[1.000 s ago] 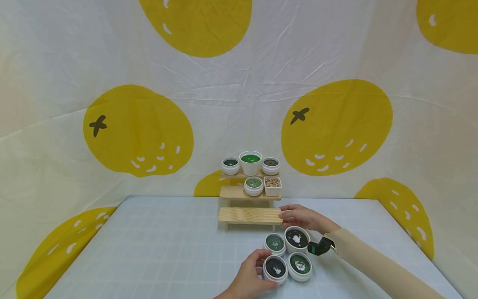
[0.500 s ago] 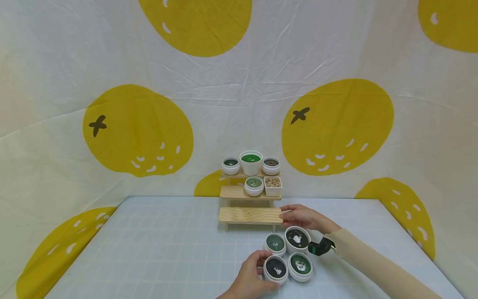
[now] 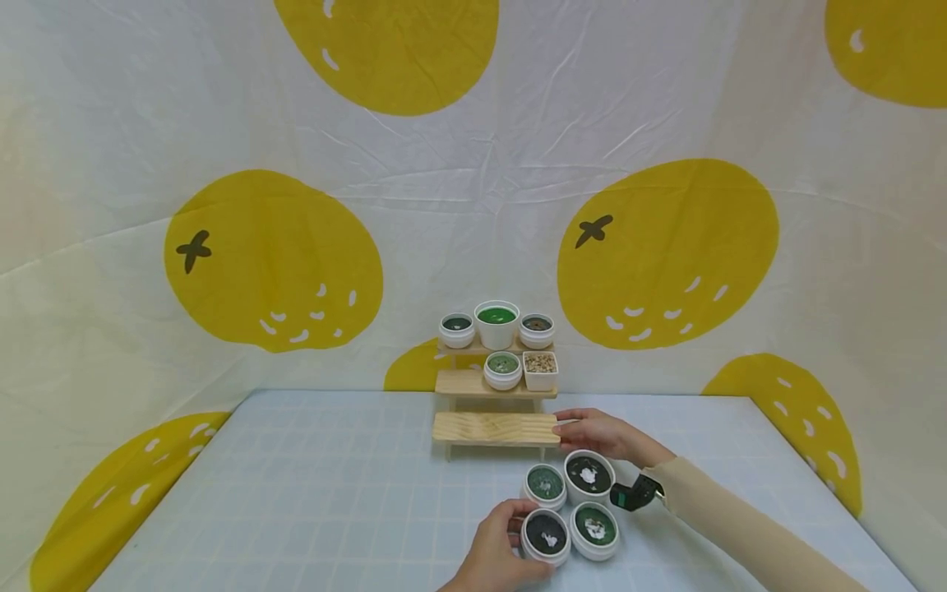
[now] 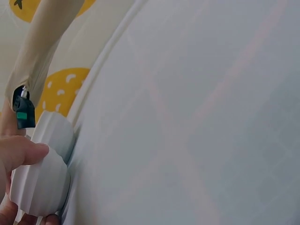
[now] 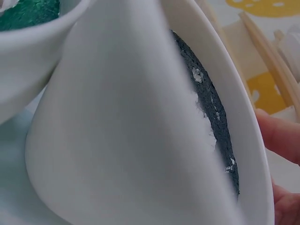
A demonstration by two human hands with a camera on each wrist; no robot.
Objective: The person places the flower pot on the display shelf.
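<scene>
My left hand (image 3: 494, 549) holds a small round white pot (image 3: 546, 534) with a dark, white-marked filling, thumb on its near side and fingers behind. In the left wrist view the held pot (image 4: 42, 185) shows its ridged wall. Three more white pots crowd against it: one grey-green (image 3: 544, 483), one dark and taller (image 3: 588, 474), one green (image 3: 595, 529). Behind them my right hand (image 3: 601, 432) grips the right end of the lowest step of a three-tier wooden stand (image 3: 488, 427). In the right wrist view a white pot (image 5: 112, 122) hides most of that hand.
The upper step carries two small pots and a taller cup (image 3: 496, 329) with a bright green filling. On the middle step sit a light-green pot (image 3: 502, 372) and a square cup (image 3: 540, 372) of speckled bits. A fruit-print cloth (image 3: 473, 164) hangs behind the pale checked table (image 3: 318, 485).
</scene>
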